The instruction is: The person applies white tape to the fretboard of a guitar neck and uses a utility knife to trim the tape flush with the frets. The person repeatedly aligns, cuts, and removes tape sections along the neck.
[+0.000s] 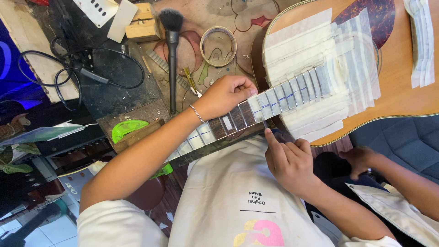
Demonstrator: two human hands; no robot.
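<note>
Now the left hand point(228, 93) rests curled over the guitar neck point(238, 116), fingers together on the taped frets. The right hand point(288, 162) presses its extended forefinger against the neck's near edge, other fingers folded, beside the tape-masked guitar body point(398, 87).

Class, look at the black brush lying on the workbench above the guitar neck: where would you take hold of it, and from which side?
Probably grip the black brush along its long, slim handle, mid-length, coming from above. It lies flat, bristles pointing away, and the left hand sits beside its near end, so the middle of the handle is likely easiest to pinch.
</note>
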